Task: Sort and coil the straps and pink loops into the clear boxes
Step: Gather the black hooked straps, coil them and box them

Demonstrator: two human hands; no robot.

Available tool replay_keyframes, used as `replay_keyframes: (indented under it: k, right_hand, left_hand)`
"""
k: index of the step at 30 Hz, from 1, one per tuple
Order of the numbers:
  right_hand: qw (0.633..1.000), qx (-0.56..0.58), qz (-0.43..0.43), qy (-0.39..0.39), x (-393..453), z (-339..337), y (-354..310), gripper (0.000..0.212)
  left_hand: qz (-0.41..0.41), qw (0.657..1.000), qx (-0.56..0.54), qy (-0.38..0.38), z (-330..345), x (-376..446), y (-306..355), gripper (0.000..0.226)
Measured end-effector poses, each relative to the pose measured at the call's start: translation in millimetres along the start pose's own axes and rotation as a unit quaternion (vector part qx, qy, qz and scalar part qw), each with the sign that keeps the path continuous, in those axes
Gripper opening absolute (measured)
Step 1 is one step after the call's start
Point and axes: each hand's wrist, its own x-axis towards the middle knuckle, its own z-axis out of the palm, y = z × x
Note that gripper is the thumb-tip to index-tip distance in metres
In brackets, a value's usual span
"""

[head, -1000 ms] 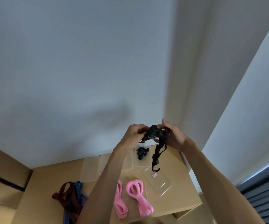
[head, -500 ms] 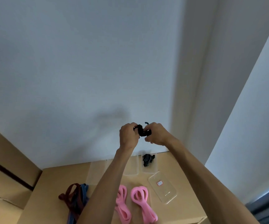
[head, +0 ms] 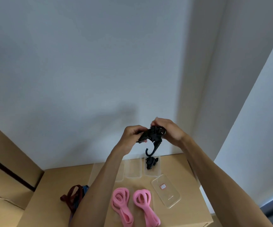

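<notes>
Both my hands are raised above the cardboard surface and hold a bunched black strap (head: 153, 135); its hooked end hangs down below them. My left hand (head: 133, 136) grips its left side and my right hand (head: 169, 131) curls over its right side. Below, another coiled black strap (head: 150, 162) lies in the right clear box (head: 157, 172). The middle clear box (head: 133, 168) beside it looks bare. Two pink loops (head: 120, 202) (head: 143, 202) lie side by side at the front. A maroon strap (head: 72, 196) and a blue one lie at the left, partly behind my arm.
A loose clear lid (head: 166, 190) with a small red label lies right of the pink loops. A third clear box (head: 94, 171) is partly hidden by my left arm. The cardboard top (head: 58, 181) ends at a white wall behind and drops off at the right.
The strap was bunched tight between both hands half a second ago; now its hooked end hangs down below them again. The view has shifted slightly.
</notes>
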Motion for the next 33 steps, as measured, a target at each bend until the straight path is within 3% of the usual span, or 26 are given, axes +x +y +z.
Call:
replay_keyframes:
  k: [2,4,6,9,13,16,19,21,24,25,26,29,31,33]
  right_hand:
    - [0.992,0.123,0.035,0.005,2,8,16,0.054]
    - [0.977,0.208,0.051,0.026,6,17,32,0.057]
    - [0.965,0.244,0.072,0.06,9,25,42,0.056]
    - [0.962,0.208,0.104,0.141,12,37,45,0.053]
    - [0.979,0.025,0.12,0.166,9,49,38,0.012]
    - [0.96,-0.2,0.146,0.133,15,59,33,0.009]
    - [0.879,-0.452,0.127,0.086,22,70,26,0.024]
    - [0.82,-0.561,0.096,0.061,24,74,19,0.026]
    - [0.743,-0.667,0.045,0.015,24,72,2,0.013]
    - [0.737,-0.676,0.031,-0.001,24,69,-5,0.012]
    - [0.749,-0.662,0.016,-0.009,26,65,-11,0.012]
    - [0.86,-0.505,-0.064,0.036,35,48,-29,0.018]
    - [0.921,-0.365,-0.099,0.095,43,31,-38,0.025]
    - [0.951,-0.283,-0.068,0.108,48,19,-37,0.025]
  left_hand:
    - [-0.02,0.998,-0.062,0.025,7,1,-2,0.036]
    - [-0.038,0.991,-0.106,0.077,13,5,-3,0.025]
    - [-0.046,0.983,-0.104,0.148,15,12,-5,0.008]
    - [-0.052,0.963,-0.089,0.248,9,19,-12,0.006]
    - [-0.048,0.944,-0.081,0.317,2,23,-21,0.004]
    - [-0.052,0.931,0.005,0.361,-1,24,-30,0.009]
    - [-0.051,0.918,0.158,0.361,-2,21,-42,0.008]
    - [-0.038,0.911,0.245,0.33,-3,20,-48,0.009]
    - [-0.035,0.913,0.335,0.23,-6,21,-49,0.012]
    - [-0.042,0.922,0.341,0.177,-7,22,-49,0.017]
    - [-0.05,0.934,0.334,0.118,-7,21,-48,0.024]
    - [-0.05,0.957,0.285,-0.034,-3,16,-51,0.029]
    - [-0.047,0.962,0.253,-0.089,3,14,-55,0.026]
    - [-0.05,0.969,0.22,-0.098,8,16,-54,0.026]
